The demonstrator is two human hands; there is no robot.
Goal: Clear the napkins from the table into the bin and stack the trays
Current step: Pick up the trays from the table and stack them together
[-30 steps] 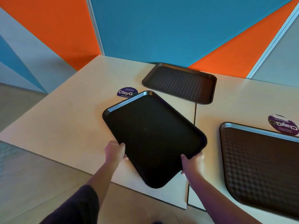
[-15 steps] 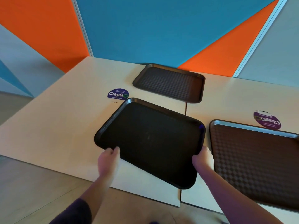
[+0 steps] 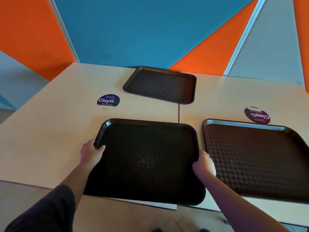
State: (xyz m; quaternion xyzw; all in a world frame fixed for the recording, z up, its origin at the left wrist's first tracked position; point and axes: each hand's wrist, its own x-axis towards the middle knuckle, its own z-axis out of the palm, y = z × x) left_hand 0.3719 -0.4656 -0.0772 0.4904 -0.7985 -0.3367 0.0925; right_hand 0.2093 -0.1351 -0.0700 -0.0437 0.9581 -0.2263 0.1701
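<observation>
Black tray (image 3: pixel 147 158) held in both hands, near edge overhanging front of worktop (image 3: pixel 50 124). Looks level or slightly raised; can't tell if it's touching the surface.

Left hand (image 3: pixel 91 154): grip closed on tray's left rim, thumb hooked over the lip, fingers under, out of sight. Right hand (image 3: pixel 204 164): grip closed round the right rim about halfway along, fingertips hidden below.

Other trays: brown tray (image 3: pixel 257 158) flat on worktop just beside, to the right, small gap btwn the two. Far tray (image 3: pixel 160 85) flat at the back by the wall (image 3: pixel 150 30), well apart. No napkins in view, no bin in view. Two round ClayGo stickers (image 3: pixel 108 100) on worktop, one left, one right.

Handling, my read:
- Rigid moulded plastic, light, won't flex much w/ two-sided hold.
- Smooth rim likely a bit slippery; raised lip gives thumb a stop.
- Textured floor pattern, so trays prob nest w/ some friction.
- Best hold = opposite long-side rims at mid-length, as now; keeps it balanced.

Step in hand, prob: carrying this one to stack on a neighbour. Needs corners lined up before lowering, else it'll sit skewed.
</observation>
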